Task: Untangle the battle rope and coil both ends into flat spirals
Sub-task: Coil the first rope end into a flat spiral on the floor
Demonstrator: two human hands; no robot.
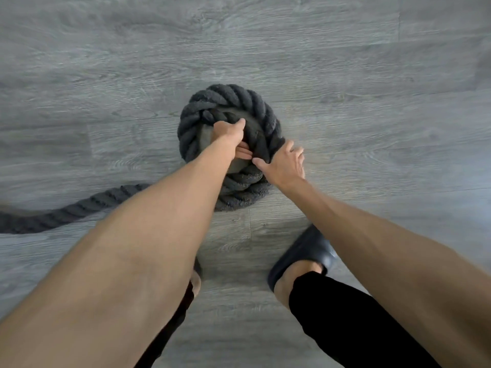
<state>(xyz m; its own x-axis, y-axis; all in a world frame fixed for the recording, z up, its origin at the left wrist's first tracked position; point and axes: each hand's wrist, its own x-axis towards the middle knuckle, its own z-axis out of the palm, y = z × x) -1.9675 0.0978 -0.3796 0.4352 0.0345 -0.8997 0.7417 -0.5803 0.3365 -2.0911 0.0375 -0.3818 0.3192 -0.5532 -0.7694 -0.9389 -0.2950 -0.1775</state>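
Grey wood-grain plank floor (345, 49) fills the view, with no container anywhere on it. In the middle lies the thick dark-grey twisted battle rope (233, 110), wound into a small tight spiral, its free length trailing off to the left. The left hand (229, 131) closes around the wrapped end at the coil's centre; the right hand (285, 164), fingers spread, presses the outer turn on the right. Coiling seems under way; next, likely feeding more rope around while keeping the turns flat. A black slipper (305, 251) stands near.
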